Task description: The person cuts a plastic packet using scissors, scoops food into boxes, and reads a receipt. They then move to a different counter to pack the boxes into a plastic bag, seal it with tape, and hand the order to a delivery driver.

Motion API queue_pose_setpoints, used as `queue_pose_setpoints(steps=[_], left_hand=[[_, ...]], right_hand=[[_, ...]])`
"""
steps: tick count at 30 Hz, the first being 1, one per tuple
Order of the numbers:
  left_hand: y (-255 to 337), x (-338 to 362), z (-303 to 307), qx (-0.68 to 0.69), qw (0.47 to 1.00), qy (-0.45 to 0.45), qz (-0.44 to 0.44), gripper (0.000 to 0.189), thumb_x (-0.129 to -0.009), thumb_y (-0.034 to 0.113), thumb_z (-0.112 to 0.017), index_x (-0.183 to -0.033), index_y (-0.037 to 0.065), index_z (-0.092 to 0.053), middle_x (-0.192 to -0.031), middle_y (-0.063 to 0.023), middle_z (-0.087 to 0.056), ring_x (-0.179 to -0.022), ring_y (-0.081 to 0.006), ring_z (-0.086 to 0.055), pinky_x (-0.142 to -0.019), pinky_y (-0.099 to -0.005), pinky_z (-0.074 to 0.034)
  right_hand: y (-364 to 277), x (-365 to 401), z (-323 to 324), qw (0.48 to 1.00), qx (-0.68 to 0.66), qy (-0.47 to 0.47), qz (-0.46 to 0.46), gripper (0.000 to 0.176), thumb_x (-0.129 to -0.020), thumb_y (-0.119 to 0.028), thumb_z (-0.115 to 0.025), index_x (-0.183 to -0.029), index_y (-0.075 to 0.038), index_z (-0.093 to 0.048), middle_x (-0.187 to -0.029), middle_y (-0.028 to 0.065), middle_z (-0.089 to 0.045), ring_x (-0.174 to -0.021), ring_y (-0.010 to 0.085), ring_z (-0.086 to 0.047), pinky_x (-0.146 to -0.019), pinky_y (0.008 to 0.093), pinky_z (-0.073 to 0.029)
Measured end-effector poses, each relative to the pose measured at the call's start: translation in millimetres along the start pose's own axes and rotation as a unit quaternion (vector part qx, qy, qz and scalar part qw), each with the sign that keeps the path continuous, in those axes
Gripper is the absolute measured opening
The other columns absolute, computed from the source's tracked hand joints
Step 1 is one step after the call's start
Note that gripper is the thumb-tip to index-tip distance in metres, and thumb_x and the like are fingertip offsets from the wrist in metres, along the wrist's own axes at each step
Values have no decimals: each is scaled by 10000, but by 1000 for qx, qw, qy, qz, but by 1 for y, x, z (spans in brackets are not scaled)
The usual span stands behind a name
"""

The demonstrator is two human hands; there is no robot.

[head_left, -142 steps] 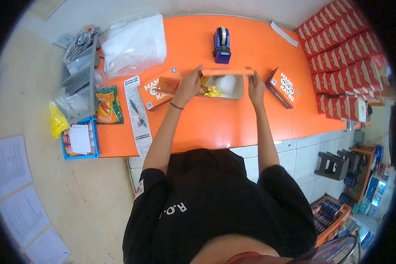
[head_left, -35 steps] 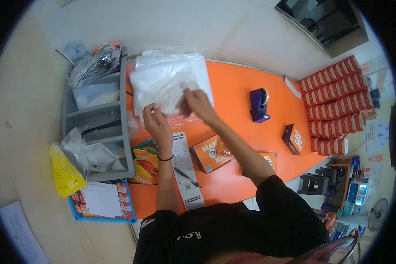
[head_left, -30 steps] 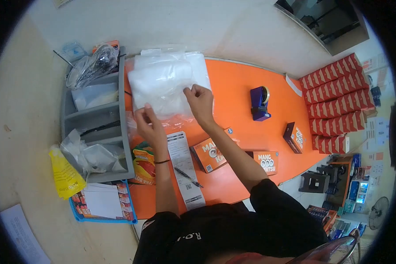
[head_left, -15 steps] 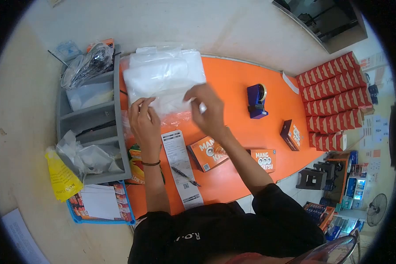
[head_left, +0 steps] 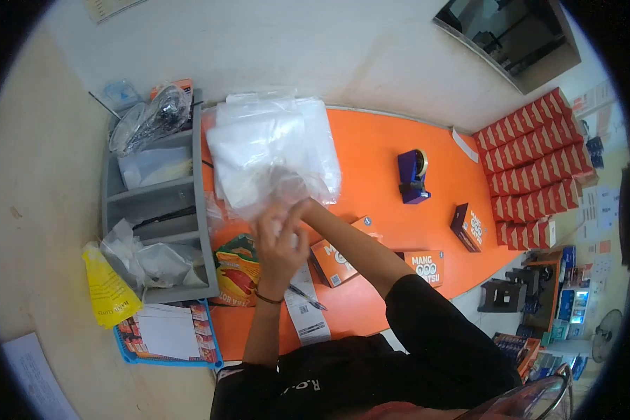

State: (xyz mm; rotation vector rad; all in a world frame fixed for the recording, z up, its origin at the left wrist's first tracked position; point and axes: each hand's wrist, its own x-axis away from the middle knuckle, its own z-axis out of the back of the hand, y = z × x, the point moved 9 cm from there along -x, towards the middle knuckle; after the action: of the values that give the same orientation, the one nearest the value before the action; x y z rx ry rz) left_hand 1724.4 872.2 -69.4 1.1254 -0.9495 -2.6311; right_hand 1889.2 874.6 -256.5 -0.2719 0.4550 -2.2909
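A clear plastic bag (head_left: 316, 185) lies bunched over the front of a stack of folded plastic bags (head_left: 259, 140). My right hand (head_left: 291, 186) reaches into or beneath its thin film, which blurs the fingers. At the near edge of the film, by my right wrist, my left hand (head_left: 278, 245) has its fingers bent around the plastic. A long paper receipt (head_left: 308, 318) with a pen (head_left: 308, 297) across it lies below my left hand. Beside my right forearm sits an orange-and-white box (head_left: 332, 262), partly covered by the arm.
A grey divided organizer (head_left: 157, 190) stands left, above a blue basket (head_left: 129, 357). An orange pouch (head_left: 234, 269) lies beside it. A blue tape dispenser (head_left: 413, 178) and two more boxes (head_left: 467, 227) are to the right, before stacked red boxes (head_left: 535, 168).
My right hand has moved left and into the plastic film. My left hand has come down and right, meeting my right wrist. The view has shifted slightly.
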Motion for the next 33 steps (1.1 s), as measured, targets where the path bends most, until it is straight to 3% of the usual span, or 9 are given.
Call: queue_pose_setpoints(steps=[5,12,14,21,24,26,27,29,33], left_hand=[[-40,53,-63,130,985,-82,73,239,-769,46,-620,-1005,60,-650,-1057,-134,-620,-940,-291,-575,-851,-404,-424],[-125,23,-132,-69,984,-50,159,336,-831,166,-605,-1120,-2,-572,-1158,-229,-578,-1079,-399,-530,-934,-467,-398],[-135,20,-143,-98,987,1,126,352,-821,175,-617,-1125,1,-586,-1184,-219,-579,-1086,-389,-538,-940,-459,-405],[-183,43,-176,-70,986,42,143,420,-781,189,-648,-1147,-3,-573,-1261,-230,-511,-1153,-394,-488,-986,-485,-373],[-162,39,-161,-13,991,30,127,376,-790,187,-634,-1109,-5,-576,-1199,-225,-537,-1123,-393,-499,-988,-501,-365],[-150,34,-148,10,991,36,131,350,-802,191,-625,-1087,-5,-577,-1163,-217,-553,-1109,-394,-502,-987,-508,-361],[-150,37,-142,-23,987,60,146,308,-810,196,-618,-1044,-4,-592,-1117,-206,-576,-1087,-390,-514,-991,-504,-358],[-149,39,-139,-56,982,83,162,272,-819,200,-612,-1001,-2,-607,-1072,-194,-599,-1066,-387,-526,-995,-499,-355],[-137,39,-127,-138,971,131,147,293,-817,204,-614,-1032,5,-615,-1072,-187,-609,-1066,-380,-528,-1009,-518,-330]], right_hand=[[31,-13,-3,994,-54,88,-48,134,-831,-138,-548,-898,-57,-633,-918,179,-618,-872,353,-599,-716,432,-484],[14,-36,70,972,-61,213,-75,222,-872,-256,-574,-858,-38,-611,-852,168,-595,-829,362,-578,-747,440,-453],[-20,-38,45,989,84,58,111,320,-898,-323,-548,-841,-11,-595,-816,200,-577,-833,375,-559,-784,444,-439],[-21,-18,38,972,-16,121,202,374,-896,-351,-554,-1020,2,-580,-942,216,-556,-875,354,-534,-811,430,-446],[3,-18,34,997,-36,-55,-40,401,-874,-325,-597,-1122,-13,-562,-1064,190,-565,-953,315,-542,-841,403,-458],[34,-23,17,888,-358,267,115,341,-832,-296,-647,-1038,-27,-605,-1047,145,-606,-958,284,-560,-846,376,-469],[31,-18,29,888,-357,266,114,341,-832,-296,-647,-1038,-27,-605,-1047,145,-606,-958,284,-560,-846,376,-469],[-1,-17,32,983,-115,74,124,303,-811,-246,-653,-1019,-28,-620,-1006,121,-626,-1004,286,-570,-885,357,-467],[-9,-17,10,978,127,-7,165,314,-801,-240,-657,-1041,-41,-618,-997,134,-628,-1024,287,-578,-898,351,-463]])
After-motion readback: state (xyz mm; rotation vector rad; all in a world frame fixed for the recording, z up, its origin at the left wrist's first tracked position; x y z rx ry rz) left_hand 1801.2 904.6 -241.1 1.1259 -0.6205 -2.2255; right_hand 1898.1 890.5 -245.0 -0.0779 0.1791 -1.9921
